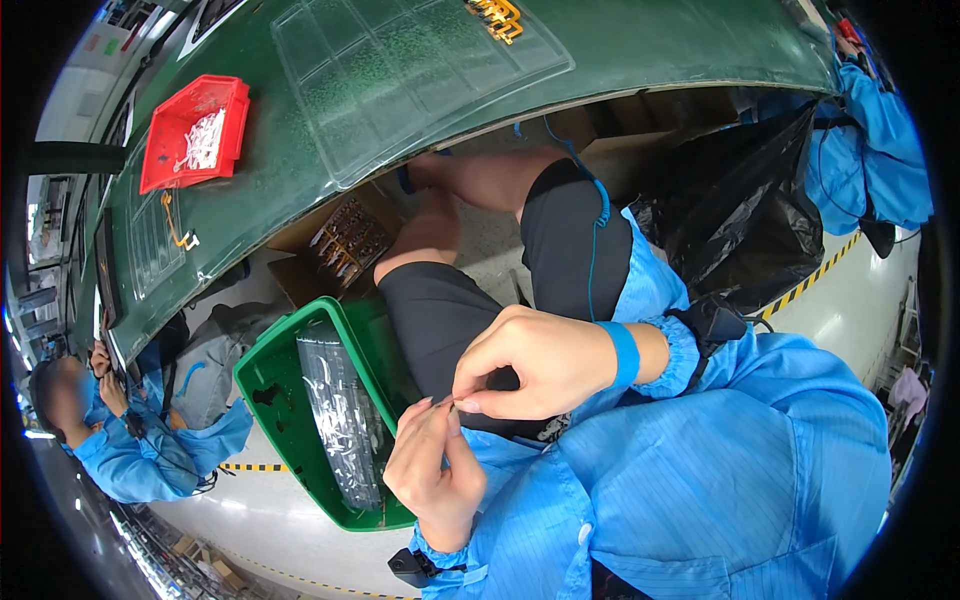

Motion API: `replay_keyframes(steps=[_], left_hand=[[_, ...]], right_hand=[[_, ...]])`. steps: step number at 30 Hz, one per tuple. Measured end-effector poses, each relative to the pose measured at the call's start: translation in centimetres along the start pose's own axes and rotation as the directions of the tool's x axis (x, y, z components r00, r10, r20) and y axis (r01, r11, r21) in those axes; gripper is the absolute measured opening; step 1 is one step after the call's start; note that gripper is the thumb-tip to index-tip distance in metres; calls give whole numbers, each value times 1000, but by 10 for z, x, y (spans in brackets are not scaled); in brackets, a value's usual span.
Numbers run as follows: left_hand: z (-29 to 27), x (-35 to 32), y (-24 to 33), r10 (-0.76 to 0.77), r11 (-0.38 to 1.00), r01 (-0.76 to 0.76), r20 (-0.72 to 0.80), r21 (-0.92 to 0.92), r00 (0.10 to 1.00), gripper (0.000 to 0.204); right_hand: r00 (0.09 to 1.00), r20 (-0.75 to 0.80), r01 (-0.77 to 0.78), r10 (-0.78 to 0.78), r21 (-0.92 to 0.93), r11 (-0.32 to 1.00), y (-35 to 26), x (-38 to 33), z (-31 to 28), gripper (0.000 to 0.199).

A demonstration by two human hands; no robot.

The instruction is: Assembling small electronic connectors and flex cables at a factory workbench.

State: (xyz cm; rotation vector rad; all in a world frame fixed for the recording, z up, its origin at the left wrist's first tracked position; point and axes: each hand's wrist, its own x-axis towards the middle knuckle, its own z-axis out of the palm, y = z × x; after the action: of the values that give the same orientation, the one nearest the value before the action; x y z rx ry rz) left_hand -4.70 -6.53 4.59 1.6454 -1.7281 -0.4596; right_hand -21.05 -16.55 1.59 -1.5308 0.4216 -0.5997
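Between pinched hands (455,405), tiny part (452,403)

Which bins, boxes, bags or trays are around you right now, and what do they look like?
Red bin: on the green table, far left, shallow, holding white bits.
Clear tray: flat on the table, gridded.
Green bin: on the floor beside the left hand, holding clear plastic bags.
Cardboard box: under the table, open.
Black bag: right, crumpled.

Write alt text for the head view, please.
Both hands, left and right, pinch a tiny part between their fingertips over the person's lap. A green bin of clear trays sits beside the knee, below a green table holding a red tray.
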Motion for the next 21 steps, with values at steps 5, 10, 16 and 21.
replay_keyframes(steps=[5,10,16,21], left_hand=[[-2,-4,-10,-182,972,193,93,-132,979,14],[2,-5,-5,-229,971,237,-157,38,961,15],[13,-7,8,115,917,-17,-223,397,968,12],[18,-3,9,134,885,-54,-141,462,981,11]], right_hand=[[992,14,-127,127,1,992,0,-2,1,14],[979,-130,-140,158,141,980,4,-8,11,16],[969,-234,-78,80,18,997,-4,-9,18,16],[935,-287,126,-208,-279,952,8,-12,28,17]])
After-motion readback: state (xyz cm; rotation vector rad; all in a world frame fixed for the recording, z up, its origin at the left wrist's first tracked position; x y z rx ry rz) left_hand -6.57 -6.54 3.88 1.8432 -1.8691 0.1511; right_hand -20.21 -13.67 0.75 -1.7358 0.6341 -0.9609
